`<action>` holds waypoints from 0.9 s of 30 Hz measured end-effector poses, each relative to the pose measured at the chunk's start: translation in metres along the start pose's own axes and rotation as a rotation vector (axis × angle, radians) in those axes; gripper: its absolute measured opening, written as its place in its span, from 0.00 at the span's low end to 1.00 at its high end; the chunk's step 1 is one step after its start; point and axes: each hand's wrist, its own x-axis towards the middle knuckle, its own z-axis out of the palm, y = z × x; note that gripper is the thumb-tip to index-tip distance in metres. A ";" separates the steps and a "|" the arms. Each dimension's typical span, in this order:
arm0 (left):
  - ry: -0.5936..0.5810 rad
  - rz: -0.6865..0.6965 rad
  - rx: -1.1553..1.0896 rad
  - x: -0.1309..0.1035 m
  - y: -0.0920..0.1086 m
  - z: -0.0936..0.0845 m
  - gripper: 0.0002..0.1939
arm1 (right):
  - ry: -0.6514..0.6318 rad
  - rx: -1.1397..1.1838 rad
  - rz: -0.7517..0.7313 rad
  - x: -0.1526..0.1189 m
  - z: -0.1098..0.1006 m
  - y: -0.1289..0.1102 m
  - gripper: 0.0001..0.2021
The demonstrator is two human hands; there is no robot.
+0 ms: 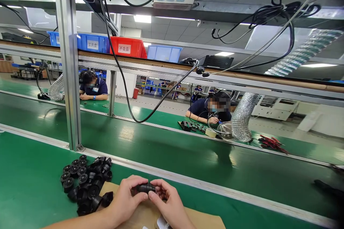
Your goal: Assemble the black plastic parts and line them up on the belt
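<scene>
A pile of black round parts (87,182) lies on the green table (29,182), just left of the hands. The left hand (126,200) is closed on one small black part (146,188), pinching its left end with thumb and fingers. The right hand (169,204) pinches the other end. The part sits between both hands, above a brown cardboard sheet (204,220). Across the green belt (188,154), a person (212,111) sits working.

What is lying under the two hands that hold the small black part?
A brown cardboard sheet lies on the green table under both hands. The hands cover its middle; a white scrap peeks out.
</scene>
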 end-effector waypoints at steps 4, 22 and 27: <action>-0.078 0.007 0.026 -0.001 0.000 0.001 0.19 | 0.011 -0.066 0.008 0.000 -0.001 0.000 0.23; -0.003 0.038 0.095 0.000 -0.005 -0.001 0.19 | -0.114 -0.093 0.000 -0.003 -0.002 -0.001 0.23; -0.004 0.044 0.059 0.000 -0.007 -0.001 0.19 | -0.088 -0.202 -0.053 -0.002 -0.004 -0.008 0.22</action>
